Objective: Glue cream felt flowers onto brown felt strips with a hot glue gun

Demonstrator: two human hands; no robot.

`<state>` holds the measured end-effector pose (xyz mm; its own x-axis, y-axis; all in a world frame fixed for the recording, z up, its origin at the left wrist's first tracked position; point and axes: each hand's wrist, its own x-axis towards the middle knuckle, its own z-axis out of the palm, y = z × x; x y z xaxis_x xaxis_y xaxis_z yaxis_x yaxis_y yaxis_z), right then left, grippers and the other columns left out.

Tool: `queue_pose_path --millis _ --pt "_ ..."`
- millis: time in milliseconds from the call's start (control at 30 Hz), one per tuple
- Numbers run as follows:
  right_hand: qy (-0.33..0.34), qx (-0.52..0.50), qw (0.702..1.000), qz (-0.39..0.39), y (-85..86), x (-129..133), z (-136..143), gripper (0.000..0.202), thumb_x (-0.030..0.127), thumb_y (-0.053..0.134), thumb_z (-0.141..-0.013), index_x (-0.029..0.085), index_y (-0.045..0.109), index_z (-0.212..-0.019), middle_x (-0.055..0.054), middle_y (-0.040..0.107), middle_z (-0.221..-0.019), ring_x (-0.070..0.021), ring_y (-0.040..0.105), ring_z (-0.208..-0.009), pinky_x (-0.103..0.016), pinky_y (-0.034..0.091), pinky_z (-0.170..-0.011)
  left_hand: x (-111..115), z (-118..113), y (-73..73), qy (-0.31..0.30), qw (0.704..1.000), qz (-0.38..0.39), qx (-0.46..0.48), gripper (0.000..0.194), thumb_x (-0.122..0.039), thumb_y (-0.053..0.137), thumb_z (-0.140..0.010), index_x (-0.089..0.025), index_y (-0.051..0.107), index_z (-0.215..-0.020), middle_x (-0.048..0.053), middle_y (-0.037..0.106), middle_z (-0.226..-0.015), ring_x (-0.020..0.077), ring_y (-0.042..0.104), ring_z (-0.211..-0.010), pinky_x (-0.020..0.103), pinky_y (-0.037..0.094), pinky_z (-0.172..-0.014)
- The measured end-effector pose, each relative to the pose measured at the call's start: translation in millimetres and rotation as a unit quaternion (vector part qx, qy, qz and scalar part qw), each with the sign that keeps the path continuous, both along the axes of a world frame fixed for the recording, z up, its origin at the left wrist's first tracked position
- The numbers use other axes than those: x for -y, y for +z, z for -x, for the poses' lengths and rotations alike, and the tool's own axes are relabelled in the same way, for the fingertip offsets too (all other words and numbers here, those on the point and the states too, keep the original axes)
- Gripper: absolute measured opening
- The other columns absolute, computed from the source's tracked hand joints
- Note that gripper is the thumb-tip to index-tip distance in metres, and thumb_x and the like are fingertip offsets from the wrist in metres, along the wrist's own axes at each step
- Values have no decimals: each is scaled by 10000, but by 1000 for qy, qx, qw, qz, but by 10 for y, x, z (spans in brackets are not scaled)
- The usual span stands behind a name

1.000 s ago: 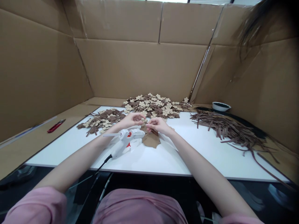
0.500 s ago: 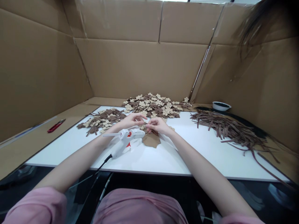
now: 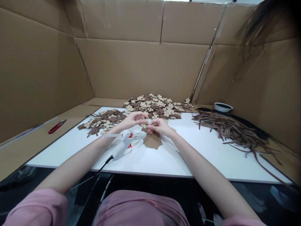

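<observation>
My right hand (image 3: 160, 126) pinches a thin brown strip (image 3: 148, 124) between thumb and fingertips. Just left of it, my left hand (image 3: 138, 118) is curled with thumb and fingers together around something small, perhaps a cream flower cutout; its fingers mostly hide it. Below both hands a brown irregular piece (image 3: 152, 142) lies flat on the white board. A white hot glue gun (image 3: 124, 142) with an orange trigger stands under my left forearm, its black cord running toward the front edge.
Cream and brown flower cutouts (image 3: 155, 106) are heaped at the back. A smaller pile of flowers with strips (image 3: 104, 121) lies left. Loose brown strips (image 3: 228, 128) and a white bowl (image 3: 223, 107) are right. A red cutter (image 3: 57, 126) lies far left. Cardboard walls (image 3: 141, 69) enclose the board.
My left hand has risen slightly, away from the brown piece, with its fingers still curled. My right hand stays nearly still, holding the strip.
</observation>
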<state>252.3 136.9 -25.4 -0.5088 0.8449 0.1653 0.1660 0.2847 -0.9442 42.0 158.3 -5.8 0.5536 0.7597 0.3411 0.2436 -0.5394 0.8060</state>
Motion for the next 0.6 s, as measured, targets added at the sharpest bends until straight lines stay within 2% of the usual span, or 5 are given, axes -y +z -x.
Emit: queue_pose_path --millis 200,400,600 --pt "4 1 1000 -5 -31 -19 -11 432 562 745 -685 144 654 -742 -72 705 -671 -161 659 -600 -274 528 -614 8 6 2 -5 1000 16 8 429 -431 703 -776 -130 647 -1076 62 648 -913 148 606 -791 239 473 -672" --pt "-8 2 1000 -2 -13 5 -10 435 571 743 -678 148 650 -718 -67 705 -662 -160 647 -588 -263 507 -572 11 -2 -7 -17 999 27 32 416 -414 728 -755 -135 651 -1054 85 651 -1012 162 619 -854 259 497 -730" --pt "-21 10 1000 -7 11 26 8 422 563 746 -674 151 653 -687 -64 690 -625 -160 635 -565 -256 481 -541 2 -10 -17 -39 997 51 43 381 -392 734 -756 -125 655 -1015 84 648 -983 158 620 -837 261 496 -722"
